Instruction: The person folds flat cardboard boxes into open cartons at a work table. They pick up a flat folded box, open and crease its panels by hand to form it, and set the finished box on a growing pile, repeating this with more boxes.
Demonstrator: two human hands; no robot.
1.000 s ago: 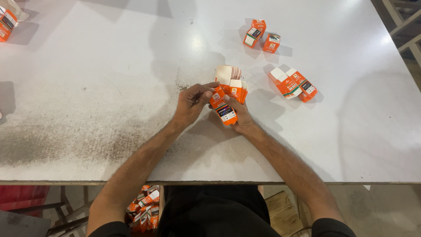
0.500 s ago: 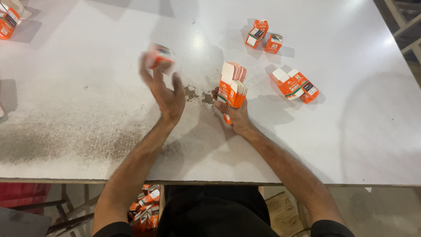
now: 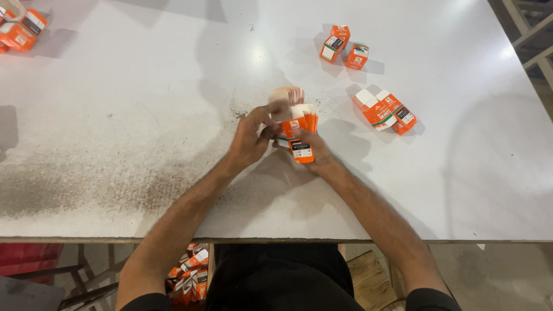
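Gripping a stack of flat orange cartons (image 3: pixel 295 124) with both hands — left hand (image 3: pixel 249 138), right hand (image 3: pixel 314 154) — mid-frame over the tabletop (image 3: pixel 144 115).

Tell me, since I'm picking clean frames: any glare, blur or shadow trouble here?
Head view: glare patch on the white table beyond the hands; the fanned carton flaps above the left hand look motion-blurred; soft shadows trail the finished cartons; right hand sharp.

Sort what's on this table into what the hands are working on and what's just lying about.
In hand:
- stack of flat orange cartons, held by left hand and right hand

Lying about:
- two small boxes
- box pair
- corner boxes
- boxes under the table
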